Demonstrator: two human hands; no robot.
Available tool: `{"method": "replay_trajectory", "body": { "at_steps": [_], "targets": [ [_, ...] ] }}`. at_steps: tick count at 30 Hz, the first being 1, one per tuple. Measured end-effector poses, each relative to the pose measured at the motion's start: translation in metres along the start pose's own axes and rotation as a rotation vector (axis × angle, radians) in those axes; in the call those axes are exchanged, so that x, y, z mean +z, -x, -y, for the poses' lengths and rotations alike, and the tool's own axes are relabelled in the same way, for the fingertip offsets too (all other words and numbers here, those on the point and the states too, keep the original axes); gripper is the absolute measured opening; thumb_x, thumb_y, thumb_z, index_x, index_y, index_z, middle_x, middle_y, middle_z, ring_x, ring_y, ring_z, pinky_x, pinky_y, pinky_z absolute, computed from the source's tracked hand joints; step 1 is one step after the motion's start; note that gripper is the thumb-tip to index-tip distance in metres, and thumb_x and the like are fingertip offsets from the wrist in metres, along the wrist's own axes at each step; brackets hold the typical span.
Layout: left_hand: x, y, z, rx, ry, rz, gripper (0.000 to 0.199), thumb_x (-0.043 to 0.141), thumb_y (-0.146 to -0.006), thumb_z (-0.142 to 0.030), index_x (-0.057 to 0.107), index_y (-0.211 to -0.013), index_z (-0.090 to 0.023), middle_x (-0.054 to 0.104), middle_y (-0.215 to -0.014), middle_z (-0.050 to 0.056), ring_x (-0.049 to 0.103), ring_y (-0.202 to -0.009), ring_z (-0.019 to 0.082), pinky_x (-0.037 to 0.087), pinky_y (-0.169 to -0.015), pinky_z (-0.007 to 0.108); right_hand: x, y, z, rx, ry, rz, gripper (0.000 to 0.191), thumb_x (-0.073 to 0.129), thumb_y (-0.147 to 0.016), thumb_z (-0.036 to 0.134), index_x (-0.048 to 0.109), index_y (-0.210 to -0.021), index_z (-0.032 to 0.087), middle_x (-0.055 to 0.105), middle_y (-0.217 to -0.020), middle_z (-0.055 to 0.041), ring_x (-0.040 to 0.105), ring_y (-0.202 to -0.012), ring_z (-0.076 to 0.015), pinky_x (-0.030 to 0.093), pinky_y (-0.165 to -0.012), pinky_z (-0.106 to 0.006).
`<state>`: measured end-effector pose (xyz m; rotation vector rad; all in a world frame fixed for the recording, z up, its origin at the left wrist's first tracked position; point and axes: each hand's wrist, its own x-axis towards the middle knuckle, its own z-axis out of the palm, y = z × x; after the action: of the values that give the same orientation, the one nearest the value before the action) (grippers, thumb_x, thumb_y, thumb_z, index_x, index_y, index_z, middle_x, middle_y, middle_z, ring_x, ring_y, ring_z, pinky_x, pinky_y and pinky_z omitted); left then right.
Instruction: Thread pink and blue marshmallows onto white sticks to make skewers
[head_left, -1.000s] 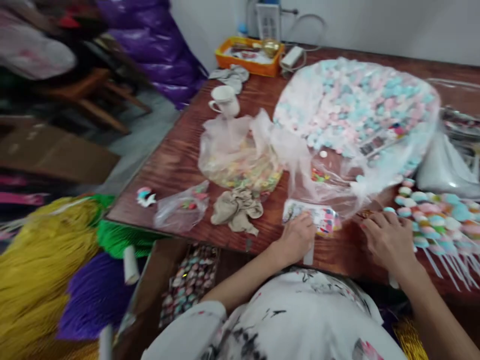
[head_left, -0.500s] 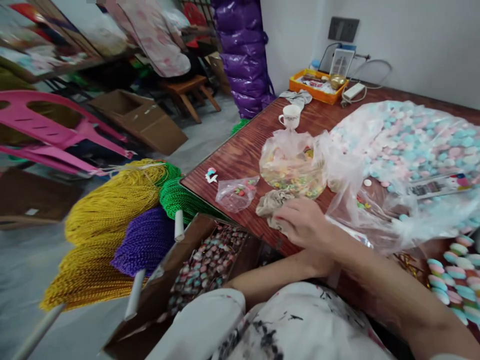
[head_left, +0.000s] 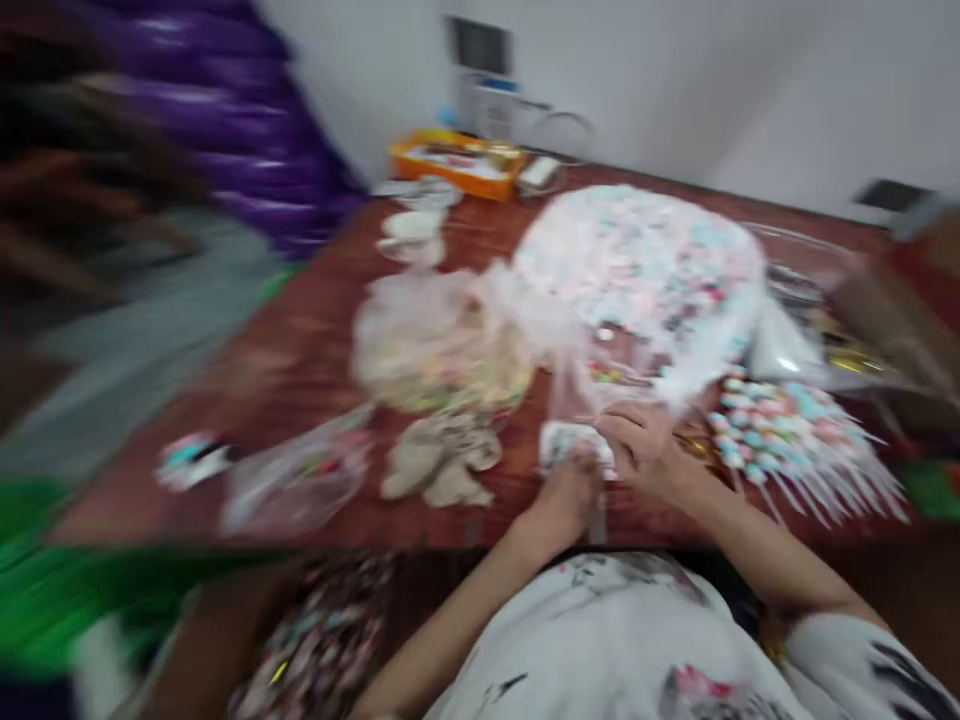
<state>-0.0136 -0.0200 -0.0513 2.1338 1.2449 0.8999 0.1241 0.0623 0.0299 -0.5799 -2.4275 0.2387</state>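
White and glossy-looking in the head view, a small printed piece (head_left: 557, 438) lies on the reddish-brown surface (head_left: 517, 470) beneath the fingertips of the left hand (head_left: 572, 492). It looks flat and roughly oblong, with rounded corners and dark and coloured marks across its face; blur makes the print unreadable, and it may be a packet or a card. A narrow pale strip (head_left: 598, 525) shows just beside the left hand, towards the surface's near edge.

The left hand is bent down over the piece, touching it, though I cannot tell whether it pinches it. The right hand (head_left: 637, 437) is just beside it, fingers curled in at the piece's right end; whether they grip anything is hidden.

Just left of the left hand sits a crumpled beige cloth (head_left: 439, 462), with a small clear bag (head_left: 300, 480) farther left. Beyond the cloth stands a bag of yellowish pieces (head_left: 442, 345). Ahead of the right hand spreads a large clear bag of pink, white and pale blue pieces (head_left: 637, 260). To that hand's right lie pastel skewers (head_left: 787, 430), their white sticks pointing towards the near edge.
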Motion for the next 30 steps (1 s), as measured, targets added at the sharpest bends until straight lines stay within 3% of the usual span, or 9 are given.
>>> {"method": "replay_trajectory", "body": {
  "at_steps": [3, 6, 9, 11, 15, 18, 22, 27, 30],
  "targets": [
    [-0.01, -0.013, 0.014, 0.128, 0.01, -0.019, 0.027, 0.04, -0.085, -0.004, 0.064, -0.078, -0.016, 0.061, -0.079, 0.01, 0.057, -0.086, 0.024, 0.049, -0.082, 0.045, -0.041, 0.06, -0.022, 0.346, 0.088, -0.161, 0.024, 0.046, -0.086, 0.009, 0.064, -0.098, 0.02, 0.069, -0.093, -0.0071, 0.064, -0.085, -0.0163, 0.05, -0.073, -0.028],
    [-0.011, -0.023, 0.029, 0.159, -0.165, -0.065, 0.018, 0.05, -0.088, -0.014, 0.062, -0.076, -0.019, 0.061, -0.076, 0.005, 0.059, -0.085, 0.022, 0.049, -0.079, 0.038, -0.088, 0.111, -0.042, 0.638, 0.265, -0.347, 0.021, 0.047, -0.089, 0.016, 0.066, -0.096, 0.02, 0.069, -0.093, -0.0076, 0.064, -0.085, -0.0175, 0.051, -0.076, -0.03],
    [-0.01, -0.025, 0.032, 0.146, -0.237, -0.081, 0.017, 0.052, -0.089, -0.018, 0.058, -0.073, -0.019, 0.061, -0.075, 0.003, 0.06, -0.08, 0.02, 0.049, -0.075, 0.034, -0.137, 0.147, -0.062, 0.849, 0.461, -0.447, 0.021, 0.047, -0.089, 0.022, 0.068, -0.089, 0.019, 0.07, -0.089, -0.0076, 0.064, -0.083, -0.0198, 0.05, -0.077, -0.032],
    [-0.01, -0.026, 0.029, 0.13, -0.27, -0.079, 0.018, 0.054, -0.089, -0.02, 0.057, -0.072, -0.02, 0.06, -0.073, 0.002, 0.059, -0.075, 0.019, 0.048, -0.072, 0.032, -0.165, 0.159, -0.079, 0.956, 0.593, -0.415, 0.022, 0.048, -0.088, 0.025, 0.069, -0.09, 0.018, 0.07, -0.091, -0.0093, 0.064, -0.083, -0.0211, 0.048, -0.076, -0.032],
    [-0.009, -0.03, 0.026, 0.161, -0.285, -0.087, 0.012, 0.055, -0.089, -0.02, 0.06, -0.078, -0.019, 0.062, -0.076, 0.003, 0.06, -0.078, 0.02, 0.049, -0.073, 0.032, -0.203, 0.153, -0.113, 1.138, 0.844, -0.152, 0.029, 0.048, -0.088, 0.033, 0.072, -0.093, 0.018, 0.071, -0.098, -0.0125, 0.064, -0.09, -0.0248, 0.044, -0.074, -0.032],
    [-0.008, -0.03, 0.024, 0.201, -0.251, -0.095, 0.012, 0.053, -0.09, -0.018, 0.064, -0.086, -0.019, 0.062, -0.078, 0.004, 0.061, -0.078, 0.019, 0.05, -0.072, 0.031, -0.213, 0.132, -0.129, 1.17, 0.919, 0.076, 0.035, 0.046, -0.09, 0.041, 0.073, -0.095, 0.019, 0.073, -0.097, -0.0142, 0.065, -0.091, -0.0271, 0.042, -0.071, -0.032],
    [-0.012, -0.028, 0.02, 0.203, -0.19, -0.037, 0.014, 0.052, -0.09, -0.017, 0.067, -0.091, -0.019, 0.061, -0.078, 0.003, 0.059, -0.074, 0.016, 0.05, -0.068, 0.028, -0.207, 0.109, -0.14, 1.19, 0.855, 0.279, 0.034, 0.049, -0.088, 0.041, 0.073, -0.099, 0.019, 0.074, -0.097, -0.014, 0.066, -0.092, -0.0275, 0.042, -0.072, -0.033],
    [-0.017, -0.03, 0.021, 0.209, -0.15, 0.015, 0.016, 0.052, -0.091, -0.017, 0.068, -0.09, -0.02, 0.061, -0.079, 0.003, 0.06, -0.075, 0.015, 0.051, -0.068, 0.027, -0.195, 0.105, -0.155, 1.216, 0.679, 0.193, 0.033, 0.049, -0.087, 0.041, 0.073, -0.096, 0.02, 0.073, -0.101, -0.0114, 0.064, -0.094, -0.0254, 0.042, -0.073, -0.031],
    [-0.016, -0.033, 0.025, 0.211, -0.159, 0.004, 0.015, 0.053, -0.09, -0.02, 0.068, -0.087, -0.02, 0.063, -0.079, 0.003, 0.062, -0.076, 0.017, 0.052, -0.07, 0.029, -0.195, 0.112, -0.167, 1.243, 0.483, 0.061, 0.031, 0.054, -0.083, 0.042, 0.074, -0.084, 0.02, 0.073, -0.087, -0.0062, 0.062, -0.083, -0.0204, 0.04, -0.068, -0.028]
  ]
}}
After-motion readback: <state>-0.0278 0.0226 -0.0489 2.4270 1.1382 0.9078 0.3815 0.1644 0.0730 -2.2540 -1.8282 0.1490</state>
